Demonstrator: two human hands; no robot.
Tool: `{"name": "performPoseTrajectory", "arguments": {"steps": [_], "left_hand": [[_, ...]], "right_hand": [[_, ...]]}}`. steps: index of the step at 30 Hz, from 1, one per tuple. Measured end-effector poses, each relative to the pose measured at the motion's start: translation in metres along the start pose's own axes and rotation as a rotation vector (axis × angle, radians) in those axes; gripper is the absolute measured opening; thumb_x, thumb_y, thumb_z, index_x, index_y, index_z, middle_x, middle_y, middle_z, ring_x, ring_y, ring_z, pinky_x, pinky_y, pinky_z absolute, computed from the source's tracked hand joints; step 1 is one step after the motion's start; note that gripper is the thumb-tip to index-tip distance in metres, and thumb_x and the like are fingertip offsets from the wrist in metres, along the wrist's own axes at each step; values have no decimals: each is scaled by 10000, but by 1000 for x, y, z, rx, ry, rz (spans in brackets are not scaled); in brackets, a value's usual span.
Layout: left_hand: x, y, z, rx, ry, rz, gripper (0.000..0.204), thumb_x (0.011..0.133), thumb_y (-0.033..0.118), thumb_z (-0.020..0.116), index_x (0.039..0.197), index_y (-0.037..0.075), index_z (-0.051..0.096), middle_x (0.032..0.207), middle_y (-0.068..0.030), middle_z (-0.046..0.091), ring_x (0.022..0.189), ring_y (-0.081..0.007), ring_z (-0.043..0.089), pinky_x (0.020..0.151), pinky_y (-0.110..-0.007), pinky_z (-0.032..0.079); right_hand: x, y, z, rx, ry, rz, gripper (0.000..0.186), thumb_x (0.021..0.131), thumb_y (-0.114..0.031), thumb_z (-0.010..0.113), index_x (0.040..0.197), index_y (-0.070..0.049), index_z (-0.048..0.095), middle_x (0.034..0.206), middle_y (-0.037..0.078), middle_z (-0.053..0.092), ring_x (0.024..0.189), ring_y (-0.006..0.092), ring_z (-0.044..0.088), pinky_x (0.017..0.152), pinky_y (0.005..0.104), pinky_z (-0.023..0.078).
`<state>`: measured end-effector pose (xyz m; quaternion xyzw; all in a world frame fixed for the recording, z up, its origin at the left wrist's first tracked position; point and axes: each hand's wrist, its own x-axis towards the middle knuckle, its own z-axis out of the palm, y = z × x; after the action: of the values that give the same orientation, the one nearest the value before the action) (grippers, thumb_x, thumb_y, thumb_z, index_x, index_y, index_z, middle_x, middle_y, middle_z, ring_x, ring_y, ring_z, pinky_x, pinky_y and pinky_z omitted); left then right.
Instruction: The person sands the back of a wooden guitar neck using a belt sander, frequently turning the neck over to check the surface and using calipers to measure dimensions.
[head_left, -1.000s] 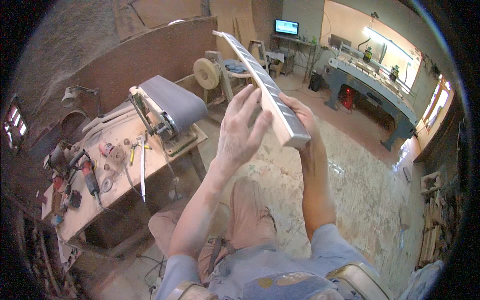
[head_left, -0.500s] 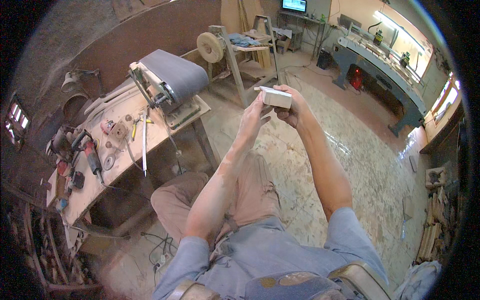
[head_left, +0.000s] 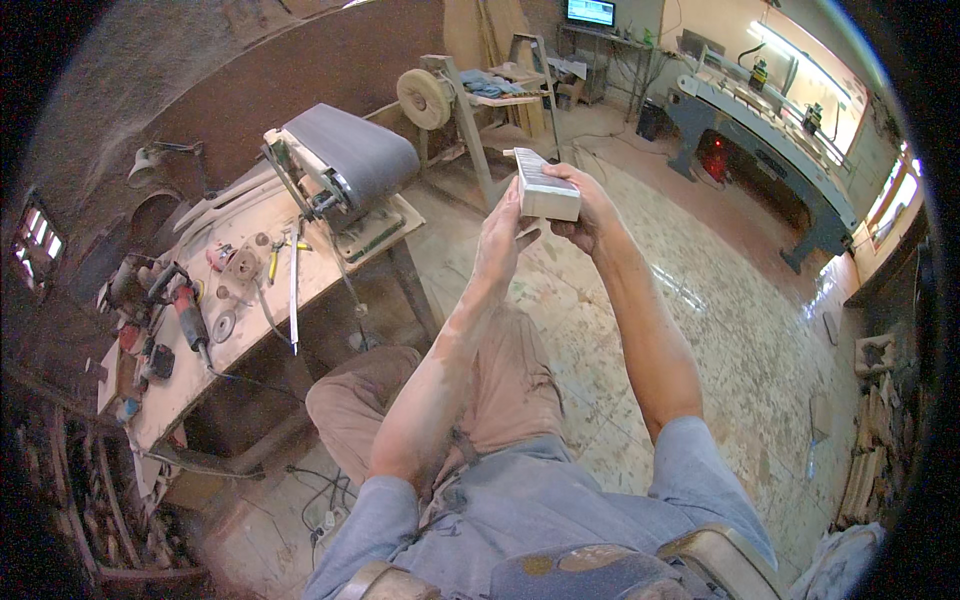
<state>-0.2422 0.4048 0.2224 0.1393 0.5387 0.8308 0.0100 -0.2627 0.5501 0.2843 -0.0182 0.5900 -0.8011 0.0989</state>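
Note:
A pale block, likely wood, with a grooved, darker upper face is held out in front of me over the floor. A small peg-like bit sticks out at its far left corner. My left hand grips its left side, fingers partly hidden behind and under it. My right hand holds the right side, thumb on the upper face and fingers curled beneath. Left of the hands, apart from them, a belt sander with a wide grey belt stands on the workbench.
On the bench lie a red angle grinder, yellow-handled pliers, a metal strip and discs. Beyond stands a wooden frame with a round wheel. A large grey machine is at the far right. Cables trail across the floor.
The block has tipped so that its grooved upper face now shows; before, it was seen mostly edge-on. Both hands keep their hold on it. The view has shifted slightly.

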Motion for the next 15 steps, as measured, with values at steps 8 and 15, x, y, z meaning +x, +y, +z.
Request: {"name": "performPoseTrajectory", "arguments": {"steps": [8,15], "left_hand": [[-6,31,5,-78,-102,111,680,1075,528,407,1545,38,386,1437,-89,532,1324,-225,521,1140,-429,395],[-6,52,11,72,-214,267,710,1038,375,581,1571,-8,311,1527,-130,467,1327,-198,518,1125,-363,411]], "right_hand": [[6,-8,3,21,-139,-52,338,945,-388,631,1138,-113,664,883,-4,692,686,99,616,505,268,425],[-16,22,-6,334,-289,-259,446,1015,-328,604,1353,-43,551,1089,77,711,903,159,722,775,322,606]]}}
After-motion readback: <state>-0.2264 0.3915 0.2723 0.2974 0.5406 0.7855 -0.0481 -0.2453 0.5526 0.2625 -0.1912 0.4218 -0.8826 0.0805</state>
